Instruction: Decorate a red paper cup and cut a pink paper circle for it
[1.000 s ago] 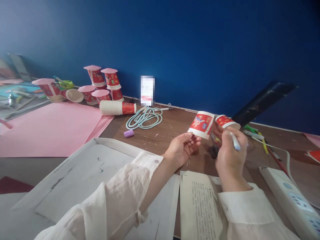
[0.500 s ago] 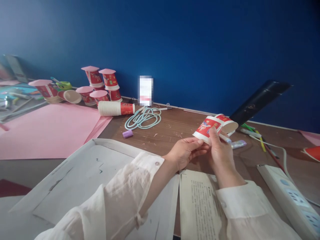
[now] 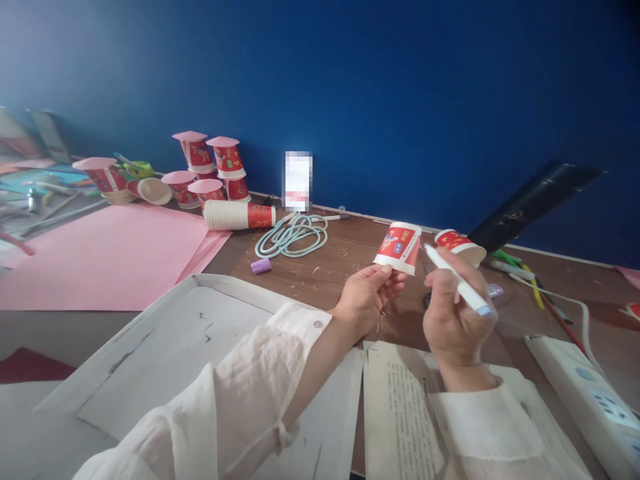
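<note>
My left hand is closed on the rim of a red and white paper cup, which it holds upside down and slightly tilted above the desk. Just right of the cup, my right hand grips a white marker with a pale blue end, its tip pointing up and left toward the cup without a clear touch. Behind that hand lies a second red paper cup on its side. A purple cap rests on the desk to the left.
Capped red cups are stacked at the back left beside a lying sleeve of nested cups. Nearby are pink paper, a coiled cable and a lit phone. A power strip and printed pages lie in front.
My right hand has let go of the cup and drawn right, the marker now raised in its fingers. The cup stays in my left hand, turned to show another side.
</note>
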`<state>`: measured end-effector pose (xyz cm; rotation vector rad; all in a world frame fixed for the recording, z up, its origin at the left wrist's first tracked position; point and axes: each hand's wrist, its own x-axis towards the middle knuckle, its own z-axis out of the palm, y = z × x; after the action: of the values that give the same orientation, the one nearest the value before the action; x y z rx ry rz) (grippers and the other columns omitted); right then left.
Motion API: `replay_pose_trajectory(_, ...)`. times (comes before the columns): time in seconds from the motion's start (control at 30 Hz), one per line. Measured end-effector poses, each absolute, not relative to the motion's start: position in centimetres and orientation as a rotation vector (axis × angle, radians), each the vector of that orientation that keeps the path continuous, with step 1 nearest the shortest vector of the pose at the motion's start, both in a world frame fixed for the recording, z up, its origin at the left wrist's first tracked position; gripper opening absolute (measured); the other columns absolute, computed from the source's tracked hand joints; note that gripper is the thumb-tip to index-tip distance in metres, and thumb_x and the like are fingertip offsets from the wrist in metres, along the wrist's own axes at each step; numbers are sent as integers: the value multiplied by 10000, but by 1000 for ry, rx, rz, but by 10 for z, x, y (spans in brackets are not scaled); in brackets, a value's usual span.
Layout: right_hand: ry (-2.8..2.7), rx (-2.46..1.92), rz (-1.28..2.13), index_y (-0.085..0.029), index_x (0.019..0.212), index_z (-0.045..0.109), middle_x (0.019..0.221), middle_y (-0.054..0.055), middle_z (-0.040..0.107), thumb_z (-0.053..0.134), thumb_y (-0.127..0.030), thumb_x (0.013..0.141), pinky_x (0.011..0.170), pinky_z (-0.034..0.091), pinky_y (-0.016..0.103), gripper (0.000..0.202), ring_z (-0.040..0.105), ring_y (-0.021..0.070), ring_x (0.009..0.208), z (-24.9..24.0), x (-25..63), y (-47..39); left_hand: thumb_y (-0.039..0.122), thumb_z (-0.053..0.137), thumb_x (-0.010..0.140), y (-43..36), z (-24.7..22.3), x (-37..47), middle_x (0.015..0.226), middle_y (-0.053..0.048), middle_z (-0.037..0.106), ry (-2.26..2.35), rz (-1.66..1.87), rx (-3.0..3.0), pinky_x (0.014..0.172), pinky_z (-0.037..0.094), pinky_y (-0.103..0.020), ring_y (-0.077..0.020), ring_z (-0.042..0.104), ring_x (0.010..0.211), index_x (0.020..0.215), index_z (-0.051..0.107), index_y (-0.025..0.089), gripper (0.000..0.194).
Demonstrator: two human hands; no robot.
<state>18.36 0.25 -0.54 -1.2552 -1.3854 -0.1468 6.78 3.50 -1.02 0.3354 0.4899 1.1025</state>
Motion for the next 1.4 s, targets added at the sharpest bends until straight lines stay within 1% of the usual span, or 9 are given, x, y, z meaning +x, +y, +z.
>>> replay_pose_trajectory(0.13, -1465, -1238, -149, -193, 1038, 720, 892, 70, 737, 605, -296, 911, 747, 548, 374, 199, 689, 199, 744, -4, 180, 0, 96, 576, 901, 35, -10, 68, 757, -65, 692, 481, 1128, 350, 788, 494, -220, -92, 656, 728, 789, 690, 78, 160)
replay_pose_trajectory(0.23, -1510, -1252, -170, -179, 989, 722, 843, 68, 740, 592, -282, 913, 743, 555, 367, 182, 694, 200, 741, 0, 179, 0, 101, 620, 876, 35, -10, 68, 759, -62, 696, 482, 1141, 352, 808, 491, -233, -93, 654, 718, 794, 699, 82, 116)
replay_pose_trajectory(0.33, -1536, -1282, -237, -177, 958, 722, 846, 73, 746, 569, -284, 923, 755, 555, 370, 190, 700, 208, 765, 2, 179, 1, 118, 662, 853, 36, -10, 68, 765, -63, 696, 494, 1144, 361, 794, 487, -229, -95, 652, 717, 788, 701, 88, 81)
replay_pose_trajectory(0.47, -1552, -1298, -296, -176, 940, 723, 864, 80, 752, 562, -285, 927, 758, 553, 365, 195, 701, 211, 776, 3, 179, 1, 116, 651, 857, 36, -10, 69, 758, -62, 693, 511, 1147, 364, 792, 484, -227, -94, 651, 715, 768, 697, 94, 103)
replay_pose_trajectory(0.6, -1540, -1325, -287, -184, 930, 724, 823, 69, 744, 550, -310, 935, 726, 552, 350, 215, 691, 200, 721, 3, 178, 1, 146, 691, 831, 36, -10, 69, 753, -54, 690, 521, 1151, 374, 813, 480, -231, -98, 651, 718, 762, 696, 103, 82)
replay_pose_trajectory(0.7, -1529, -1341, -289, -173, 930, 721, 793, 69, 734, 544, -317, 938, 719, 547, 341, 229, 691, 202, 725, 4, 177, 0, 159, 715, 810, 36, -11, 68, 749, -53, 690, 511, 1155, 386, 802, 486, -233, -100, 645, 714, 766, 699, 105, 71)
replay_pose_trajectory(0.87, -1547, -1324, -288, -169, 923, 722, 798, 71, 733, 549, -301, 936, 732, 543, 340, 218, 696, 208, 751, 3, 176, 1, 142, 649, 851, 37, -13, 69, 748, -50, 687, 494, 1158, 398, 781, 495, -217, -95, 643, 727, 779, 708, 105, 100)
replay_pose_trajectory(1.1, -1478, -1384, -377, -173, 925, 718, 833, 83, 741, 533, -318, 946, 738, 545, 349, 236, 703, 220, 784, 2, 176, 0, 146, 688, 828, 37, -11, 67, 766, -64, 689, 519, 1147, 378, 792, 486, -241, -105, 645, 724, 774, 691, 97, 73)
replay_pose_trajectory(1.4, -1467, -1373, -380, -152, 943, 718, 827, 95, 736, 528, -303, 950, 757, 547, 353, 243, 705, 224, 799, 1, 176, 2, 112, 607, 876, 35, -5, 65, 736, -71, 685, 558, 1119, 346, 753, 505, -227, -106, 645, 707, 750, 669, 92, 142)
